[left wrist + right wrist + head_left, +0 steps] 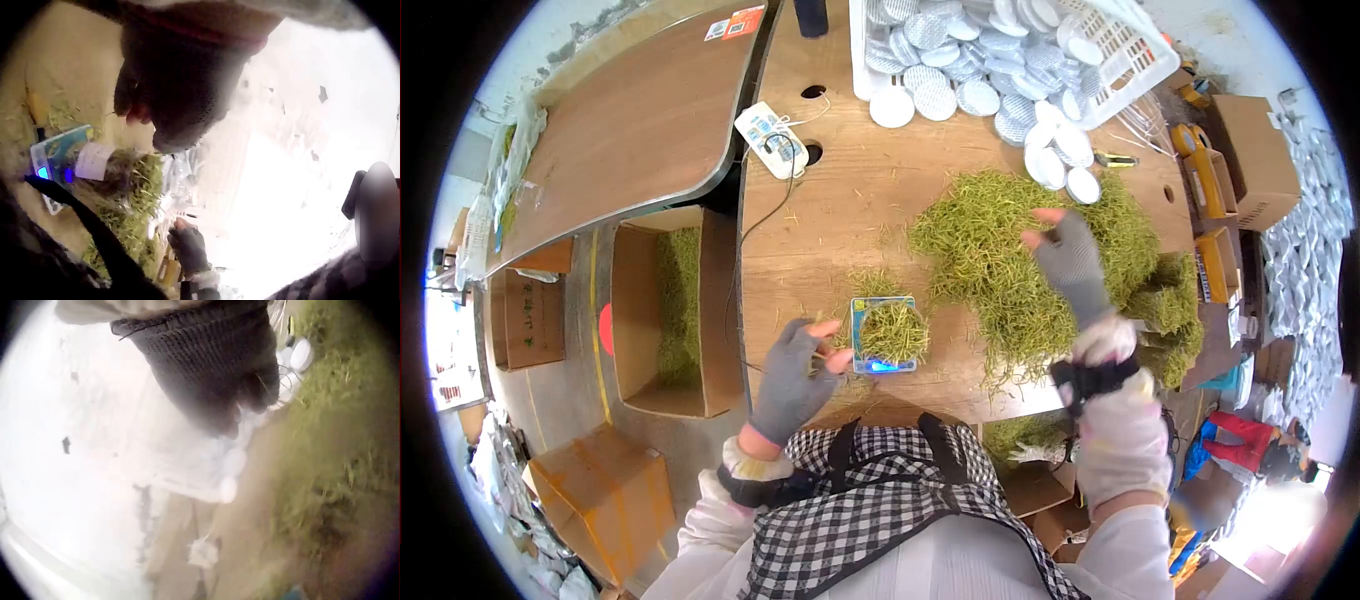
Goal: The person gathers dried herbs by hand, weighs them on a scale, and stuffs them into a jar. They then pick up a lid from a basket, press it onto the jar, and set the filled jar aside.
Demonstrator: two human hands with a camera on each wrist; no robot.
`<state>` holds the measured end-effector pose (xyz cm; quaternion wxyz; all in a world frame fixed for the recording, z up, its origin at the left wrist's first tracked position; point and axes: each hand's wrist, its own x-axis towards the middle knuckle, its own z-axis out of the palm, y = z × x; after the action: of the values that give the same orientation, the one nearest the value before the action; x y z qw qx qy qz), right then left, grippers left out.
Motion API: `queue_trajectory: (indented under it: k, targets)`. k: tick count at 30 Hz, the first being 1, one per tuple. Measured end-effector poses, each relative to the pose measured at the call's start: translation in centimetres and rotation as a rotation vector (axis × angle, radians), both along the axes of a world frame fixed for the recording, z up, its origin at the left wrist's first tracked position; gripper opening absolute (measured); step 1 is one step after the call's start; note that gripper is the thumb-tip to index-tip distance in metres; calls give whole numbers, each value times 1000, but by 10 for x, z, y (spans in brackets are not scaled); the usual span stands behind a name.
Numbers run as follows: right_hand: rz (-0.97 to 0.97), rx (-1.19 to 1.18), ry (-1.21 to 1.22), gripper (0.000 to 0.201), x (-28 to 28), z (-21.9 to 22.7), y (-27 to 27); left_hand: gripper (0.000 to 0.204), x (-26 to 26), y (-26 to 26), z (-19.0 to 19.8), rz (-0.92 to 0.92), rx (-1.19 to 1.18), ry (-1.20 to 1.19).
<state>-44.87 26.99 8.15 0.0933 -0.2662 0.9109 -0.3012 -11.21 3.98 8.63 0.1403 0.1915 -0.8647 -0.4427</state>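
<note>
A clear jar with a white label (94,161), heaped with dried green herb strands (894,332), stands on a small blue scale (884,366) with a lit display. My left hand (790,378), in a grey fingertip-less glove, is just left of the scale, its fingers loosely bent and fingertips near the edge. My gloved right hand (1070,262) hovers over a large pile of the same herb (980,235), thumb and forefinger apart. In the right wrist view a few thin strands (289,387) show beside its fingertips; I cannot tell whether they are held.
A white basket (1135,85) full of round silvery lids stands at the far side, with loose white lids (1083,186) beside the pile. A power strip (772,140) and its cable lie at the left. A cutter (1116,160) lies right of the lids. A cardboard box (635,330) stands below left.
</note>
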Motion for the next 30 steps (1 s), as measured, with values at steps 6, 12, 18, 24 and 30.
queue_trajectory:
  k: [6, 12, 18, 24, 30]
  targets:
    - [-151, 81, 89, 39, -152, -83, 9, 31, 24, -10, -26, 110, -15, -263]
    - [-138, 233, 78, 23, -192, -131, -11, 32, 11, -11, -22, 73, -25, -382]
    - [-68, 255, 95, 19, -192, -106, 4, 31, 2, -14, -16, 162, 65, -339]
    - [-90, -23, -468, 20, -131, 13, 21, 26, 4, -32, -8, 182, -43, -156]
    - [73, -637, -882, 19, 48, 96, -12, 35, -21, -26, 51, 171, 375, -64]
